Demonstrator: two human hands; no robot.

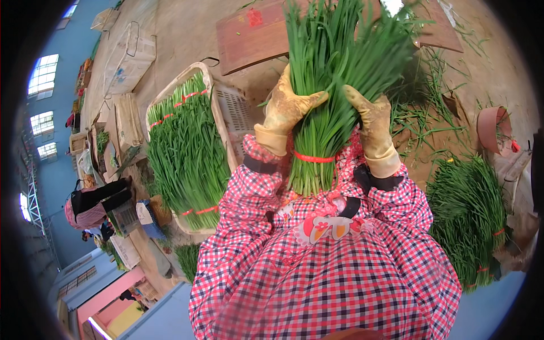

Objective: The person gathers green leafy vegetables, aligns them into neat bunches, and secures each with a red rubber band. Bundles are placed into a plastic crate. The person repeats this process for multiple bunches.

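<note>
A large bunch of garlic chives (321,127) stands before me, its pale stem ends against my lap and its green leaves pointing away. A red band (313,157) wraps it near the stem ends. My left hand (291,104), in a stained yellow work glove, grips the left side of the leaves, thumb across the front. On the right side my right hand (372,117), gloved alike, holds a portion of leaves that fans out to the right and is blurred. The fingers behind the leaves are hidden.
At left, a pale plastic crate (231,140) holds several banded bunches. More bunches (467,212) lie at right, near loose leaves (425,123) and a reddish band roll (494,127). A brown wooden board (250,38) is ahead. A person (91,204) bends over at far left.
</note>
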